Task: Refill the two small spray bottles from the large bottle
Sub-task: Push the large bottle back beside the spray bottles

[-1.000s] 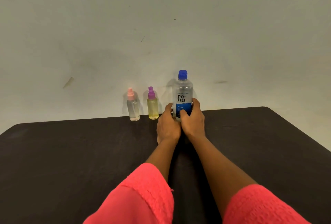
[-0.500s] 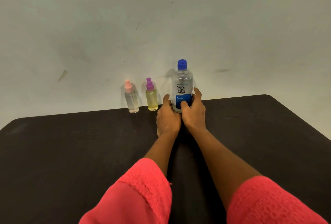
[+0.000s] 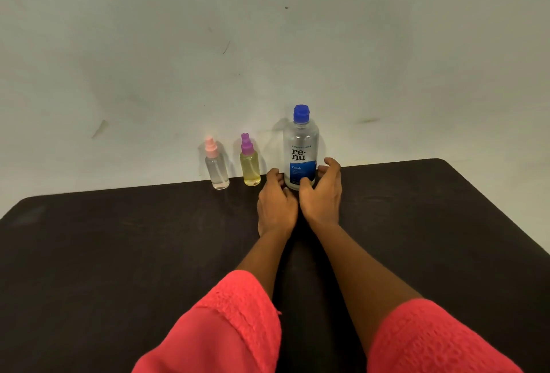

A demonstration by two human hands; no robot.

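Hands meet at the foot of the bottle (image 3: pixel 300 146), which stands upright at the table's (image 3: pixel 119 253) far edge by the wall. The right hand (image 3: pixel 321 197) curls round the bottle's base, thumb on the label. The left hand (image 3: pixel 276 205) sits against its other side; whether it grips cannot be told, since its fingertips are half hidden.

By the look of it, refilling has not begun. The blue cap (image 3: pixel 301 113) is on, and the pink sprayer (image 3: pixel 216 168) and purple sprayer (image 3: pixel 250 167) stand capped just left of the bottle. Opening, pouring twice and recapping all appear left to do.

Liquid levels are hard to read: the pink sprayer looks nearly clear, the purple one yellowish. Red sleeves (image 3: pixel 232 328) are cut off at the frame's bottom edge.
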